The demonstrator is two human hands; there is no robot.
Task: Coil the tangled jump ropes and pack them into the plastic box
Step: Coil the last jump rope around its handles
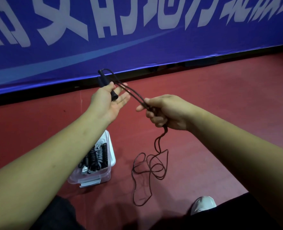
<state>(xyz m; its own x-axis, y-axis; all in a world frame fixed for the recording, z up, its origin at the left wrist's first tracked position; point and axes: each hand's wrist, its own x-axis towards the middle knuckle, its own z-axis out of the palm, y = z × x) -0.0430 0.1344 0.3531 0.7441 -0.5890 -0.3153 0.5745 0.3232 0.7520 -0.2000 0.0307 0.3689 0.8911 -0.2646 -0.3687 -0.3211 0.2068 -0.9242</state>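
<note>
Handles (106, 85), both black, lie pinned by the thumb across the half-open left hand (110, 103) at mid-frame, anchoring a coil's start. Right hand (165, 112) is closed around the doubled rope (132, 92), probably keeping it taut. Slack loops (151, 168) trail on the floor (220, 113) at lower centre, just right of the plastic box (110, 173) holding coiled ropes (96, 157).

Head camera (single view) looks steeply down, close over the floor (220, 97).
</note>
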